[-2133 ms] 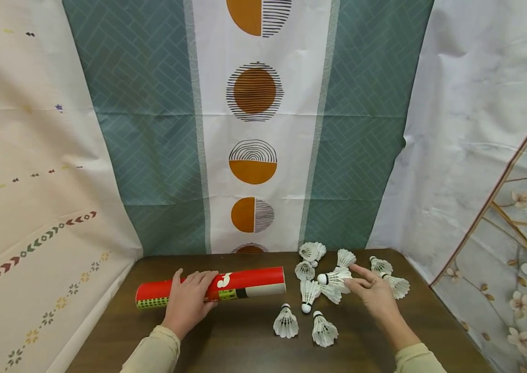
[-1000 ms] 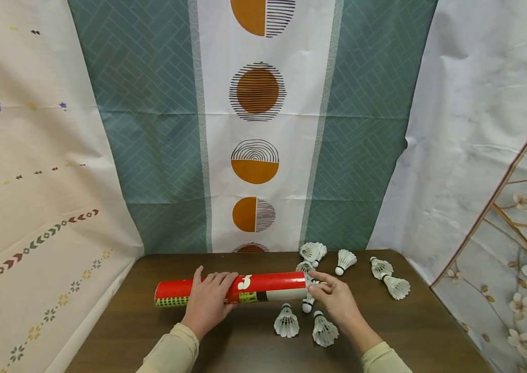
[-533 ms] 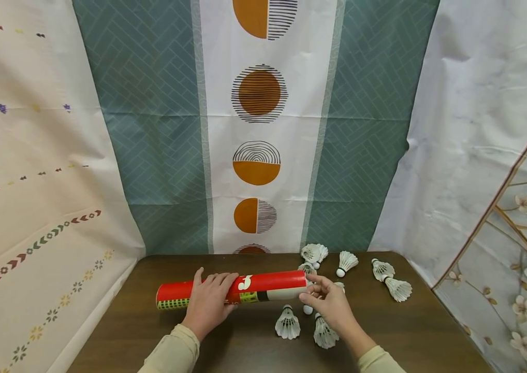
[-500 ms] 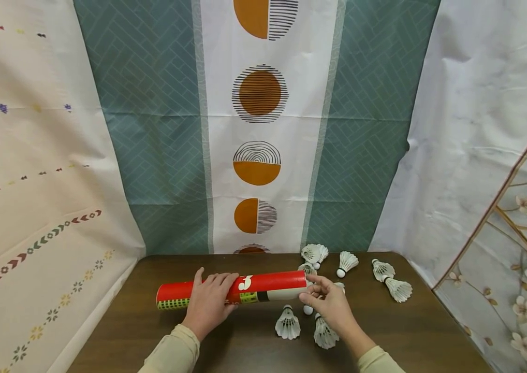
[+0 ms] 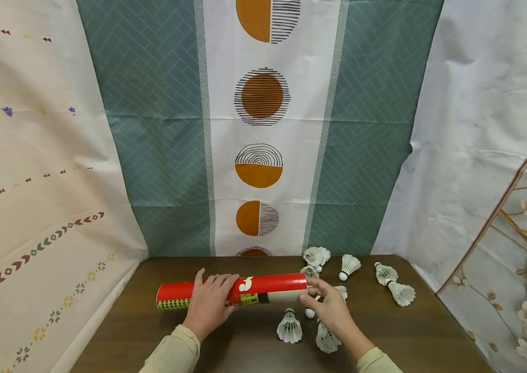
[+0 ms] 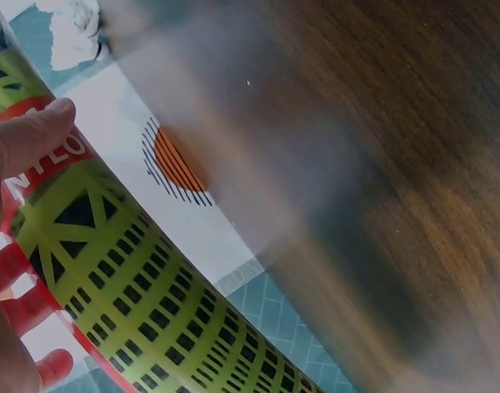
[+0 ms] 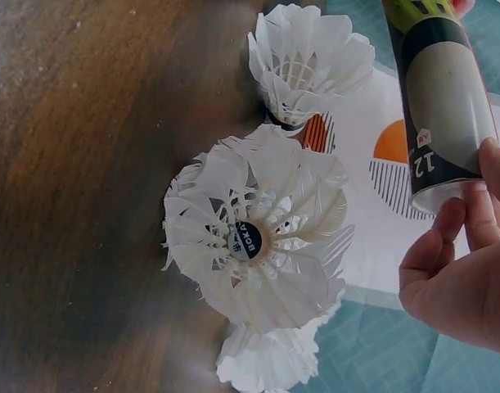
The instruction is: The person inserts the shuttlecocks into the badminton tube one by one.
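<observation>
My left hand (image 5: 212, 303) grips a long red shuttlecock tube (image 5: 270, 283) around its middle, holding it nearly level with its mouth to the right. In the left wrist view the thumb lies over its green-and-black patterned side (image 6: 143, 303). At the tube's mouth is my right hand (image 5: 331, 305), fingers bent at the rim, some fingertips hidden in the opening. Whether they touch a shuttlecock inside cannot be seen. Below the right hand lie white feather shuttlecocks, one (image 5: 326, 338) partly covered by the wrist and another (image 5: 289, 326) just left of it.
Several more shuttlecocks lie on the brown table (image 5: 123, 331): a cluster (image 5: 315, 256) by the back edge, a single one (image 5: 349, 265) beside it, and a touching pair (image 5: 401, 293) at the right. Patterned cloth (image 5: 161, 155) hangs behind and at both sides.
My right hand has carried a shuttlecock from the pile to the tube's mouth, where it dropped out of sight. The left hand has shifted the tube right. The fingers now reach into the mouth.
</observation>
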Demonstrator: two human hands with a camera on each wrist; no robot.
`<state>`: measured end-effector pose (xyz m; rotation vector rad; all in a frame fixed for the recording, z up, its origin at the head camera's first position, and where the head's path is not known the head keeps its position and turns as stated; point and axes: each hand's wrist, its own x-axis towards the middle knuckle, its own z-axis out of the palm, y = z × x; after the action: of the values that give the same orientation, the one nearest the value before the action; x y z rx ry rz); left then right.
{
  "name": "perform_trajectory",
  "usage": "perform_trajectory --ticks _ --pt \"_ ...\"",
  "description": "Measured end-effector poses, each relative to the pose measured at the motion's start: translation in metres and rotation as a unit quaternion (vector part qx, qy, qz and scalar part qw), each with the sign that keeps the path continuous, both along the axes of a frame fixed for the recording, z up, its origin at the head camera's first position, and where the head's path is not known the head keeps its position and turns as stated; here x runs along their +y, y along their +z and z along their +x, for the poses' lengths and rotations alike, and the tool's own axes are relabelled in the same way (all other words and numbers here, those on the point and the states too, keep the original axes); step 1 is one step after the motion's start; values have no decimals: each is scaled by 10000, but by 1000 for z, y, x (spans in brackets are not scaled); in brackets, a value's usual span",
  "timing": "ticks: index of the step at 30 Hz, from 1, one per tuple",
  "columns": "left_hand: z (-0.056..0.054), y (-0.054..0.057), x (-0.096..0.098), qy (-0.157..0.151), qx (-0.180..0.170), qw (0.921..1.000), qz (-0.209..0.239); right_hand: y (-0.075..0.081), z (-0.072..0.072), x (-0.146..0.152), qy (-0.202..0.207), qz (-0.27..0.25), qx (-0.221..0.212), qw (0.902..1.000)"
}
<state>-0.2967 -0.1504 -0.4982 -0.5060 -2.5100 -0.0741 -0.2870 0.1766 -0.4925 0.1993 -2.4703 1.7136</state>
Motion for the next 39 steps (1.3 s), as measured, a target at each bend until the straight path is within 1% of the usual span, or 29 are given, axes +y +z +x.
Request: perform_trajectory --ticks 6,12,15,19,24,27,30,35,37,39 --pt "-2 1 0 59 -36 10000 -49 -1 -2 -1 190 157 -64 9997" --pt "-3 2 1 83 -76 9999 -65 -2 -3 -1 528 -184 -222 9982" --pt "-3 1 2 71 -96 9999 -54 -3 -4 -1 578 -210 -188 9979" --pt "-5 0 1 52 -112 9999 -41 -3 -5 3 537 -166 -174 9983" --pt "-5 -3 -4 72 -103 9999 40 -5 -4 16 667 -236 -148 9974" --pt "-3 -5 -9 124 -89 9999 48 -6 2 28 698 -94 -207 9973" --pt "-3 -7 -14 179 -129 9998 31 -8 9 41 743 183 -322 9965" --pt "-3 -9 -19 235 -226 9995 18 -15 19 55 1187 624 -545 9895" --pt "-4 -10 -19 239 -250 9994 24 -17 21 57 1386 679 -568 9864" --pt "-4 -11 -20 244 -266 9993 30 -19 22 58 1478 673 -594 9849"
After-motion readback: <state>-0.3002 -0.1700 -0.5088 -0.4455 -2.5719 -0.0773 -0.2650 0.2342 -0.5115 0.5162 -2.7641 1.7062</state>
